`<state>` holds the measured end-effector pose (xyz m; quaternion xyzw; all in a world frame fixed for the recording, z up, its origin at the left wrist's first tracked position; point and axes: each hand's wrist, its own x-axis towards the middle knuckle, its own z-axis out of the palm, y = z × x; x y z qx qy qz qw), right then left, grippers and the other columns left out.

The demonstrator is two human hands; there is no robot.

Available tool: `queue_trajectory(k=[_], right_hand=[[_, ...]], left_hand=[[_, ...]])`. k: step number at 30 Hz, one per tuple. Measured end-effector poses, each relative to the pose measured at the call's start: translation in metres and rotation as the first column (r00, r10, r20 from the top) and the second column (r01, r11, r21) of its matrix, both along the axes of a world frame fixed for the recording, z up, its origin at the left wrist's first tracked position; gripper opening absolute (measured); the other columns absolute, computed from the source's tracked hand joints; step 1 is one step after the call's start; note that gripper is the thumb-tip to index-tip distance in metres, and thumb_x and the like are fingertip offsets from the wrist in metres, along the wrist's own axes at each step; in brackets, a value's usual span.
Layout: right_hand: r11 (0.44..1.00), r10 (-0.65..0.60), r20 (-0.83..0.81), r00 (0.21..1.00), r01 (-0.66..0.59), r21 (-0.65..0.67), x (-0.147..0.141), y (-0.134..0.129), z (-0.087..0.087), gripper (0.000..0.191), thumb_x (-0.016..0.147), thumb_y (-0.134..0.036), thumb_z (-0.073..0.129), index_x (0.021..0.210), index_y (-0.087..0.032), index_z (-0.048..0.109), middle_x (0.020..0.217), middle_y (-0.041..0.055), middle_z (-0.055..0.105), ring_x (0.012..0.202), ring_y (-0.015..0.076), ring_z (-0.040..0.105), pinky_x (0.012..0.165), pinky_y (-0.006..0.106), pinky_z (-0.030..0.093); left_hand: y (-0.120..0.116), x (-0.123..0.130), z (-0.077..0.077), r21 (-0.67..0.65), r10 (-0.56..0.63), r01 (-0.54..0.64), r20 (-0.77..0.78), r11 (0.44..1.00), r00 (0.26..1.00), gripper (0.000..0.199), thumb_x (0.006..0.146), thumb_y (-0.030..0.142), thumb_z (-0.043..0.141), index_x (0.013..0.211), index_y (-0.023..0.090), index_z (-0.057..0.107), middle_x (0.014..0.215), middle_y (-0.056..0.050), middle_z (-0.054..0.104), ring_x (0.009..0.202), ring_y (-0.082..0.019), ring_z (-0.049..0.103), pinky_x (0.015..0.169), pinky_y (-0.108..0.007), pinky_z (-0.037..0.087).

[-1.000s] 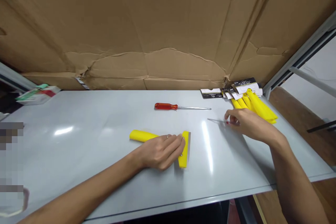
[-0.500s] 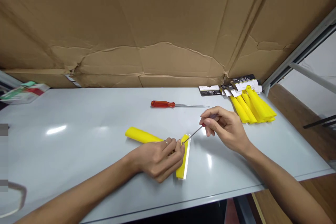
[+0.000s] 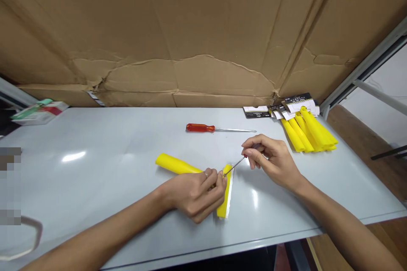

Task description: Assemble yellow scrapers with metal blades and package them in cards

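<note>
A yellow scraper [image 3: 179,164] lies on the table, its handle pointing left and its crosswise head bearing a pale strip along the right edge. My left hand [image 3: 200,194] closes around it where handle and head meet, hiding that joint. My right hand [image 3: 270,159] pinches a small screwdriver [image 3: 235,165] near its red collar; most of its handle is hidden by the fingers. Its thin shaft slants down left, and the tip sits at the scraper head beside my left fingertips. Whether a screw is under the tip I cannot make out.
A larger red-handled screwdriver [image 3: 200,128] lies behind my hands. Several yellow handles [image 3: 313,131] are piled at the back right beside black-and-white cards [image 3: 299,103]. A small box [image 3: 43,113] sits at the back left. Cardboard [image 3: 178,29] walls off the table's rear.
The view has shifted slightly, so everything appears a little further right. Both hands keep their grips, and the screwdriver tip stays at the scraper head.
</note>
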<state>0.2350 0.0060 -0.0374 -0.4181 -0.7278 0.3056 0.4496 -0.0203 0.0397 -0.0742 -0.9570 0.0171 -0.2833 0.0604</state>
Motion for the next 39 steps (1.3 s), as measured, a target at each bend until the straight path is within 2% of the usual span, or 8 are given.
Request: queue_trajectory(k=[4,9,13,18,25,29,34,39], right_hand=[[0.981,-0.060,0.022,0.998,0.055,0.184,-0.012,0.001,-0.002,0.022,0.095,-0.034,0.072,0.107,-0.020,0.060,0.077,-0.0016,0.071,0.054,0.0079,0.062,0.053,0.021,0.052],[0.823,-0.037,0.140,0.989,-0.050,0.565,-0.040,0.013,0.006,0.019,0.097,-0.031,0.070,0.109,-0.018,0.064,0.078,0.0007,0.075,0.064,0.0112,0.069,0.061,0.023,0.057],[0.912,0.223,0.079,0.972,-0.236,0.335,-0.047,0.015,0.014,0.027,0.104,-0.015,0.052,0.129,-0.019,0.062,0.120,0.0102,0.076,0.107,0.0181,0.075,0.089,0.036,0.063],[0.954,0.084,-0.086,0.993,-0.056,0.294,-0.045,0.017,0.011,0.028,0.090,-0.020,0.077,0.117,-0.025,0.075,0.085,0.0016,0.072,0.078,0.0170,0.071,0.074,0.035,0.061],[0.971,0.224,-0.066,0.972,-0.217,0.098,-0.037,0.013,0.014,0.043,0.102,-0.020,0.058,0.143,-0.035,0.062,0.118,0.0064,0.075,0.097,0.0204,0.074,0.080,0.038,0.063],[0.965,0.132,-0.049,0.990,-0.117,0.236,-0.031,0.011,0.013,0.046,0.087,-0.017,0.080,0.129,-0.035,0.073,0.085,0.0009,0.076,0.078,0.0186,0.073,0.073,0.034,0.061],[0.975,0.185,0.003,0.983,-0.184,0.123,-0.030,0.004,0.014,0.046,0.102,-0.017,0.059,0.144,-0.035,0.061,0.121,0.0060,0.076,0.097,0.0213,0.076,0.084,0.040,0.063],[0.959,0.099,-0.037,0.994,-0.085,0.272,-0.025,0.005,0.013,0.041,0.091,-0.017,0.075,0.127,-0.035,0.074,0.089,0.0013,0.077,0.077,0.0182,0.072,0.072,0.035,0.060]], left_hand=[[-0.001,0.003,0.008,0.153,-0.010,0.011,-0.004,0.988,1.000,0.032,0.088,-0.002,0.058,0.103,0.021,0.074,0.081,-0.003,0.073,0.066,-0.020,0.071,0.047,-0.030,0.055],[-0.004,0.005,0.010,0.240,0.004,0.007,-0.043,0.971,0.999,0.029,0.088,-0.001,0.054,0.085,0.021,0.073,0.078,-0.003,0.071,0.063,-0.018,0.068,0.048,-0.030,0.052],[-0.007,0.006,0.009,0.176,0.010,-0.006,-0.020,0.984,1.000,0.025,0.087,0.001,0.056,0.081,0.019,0.072,0.076,-0.007,0.071,0.057,-0.020,0.063,0.042,-0.032,0.045],[-0.005,0.006,0.005,0.054,0.054,-0.051,-0.054,0.997,0.997,0.026,0.089,0.002,0.052,0.080,0.020,0.069,0.077,-0.008,0.069,0.054,-0.019,0.059,0.041,-0.032,0.043],[-0.001,0.004,-0.004,0.478,0.048,-0.044,0.002,0.877,0.999,0.019,0.092,0.005,0.057,0.078,0.013,0.069,0.078,-0.008,0.067,0.052,-0.014,0.055,0.040,-0.027,0.043],[0.000,0.004,-0.004,0.544,0.031,-0.074,0.087,0.836,0.996,0.018,0.091,0.007,0.060,0.076,0.013,0.068,0.078,-0.006,0.065,0.051,-0.012,0.052,0.041,-0.025,0.042],[0.001,0.003,-0.004,0.557,0.062,-0.045,-0.012,0.829,0.998,0.019,0.094,0.007,0.058,0.081,0.015,0.070,0.083,-0.007,0.067,0.054,-0.012,0.054,0.043,-0.026,0.046],[0.000,0.003,-0.005,0.534,0.084,-0.023,-0.090,0.845,0.992,0.022,0.095,0.007,0.056,0.082,0.017,0.070,0.082,-0.005,0.067,0.054,-0.011,0.052,0.040,-0.023,0.044]])
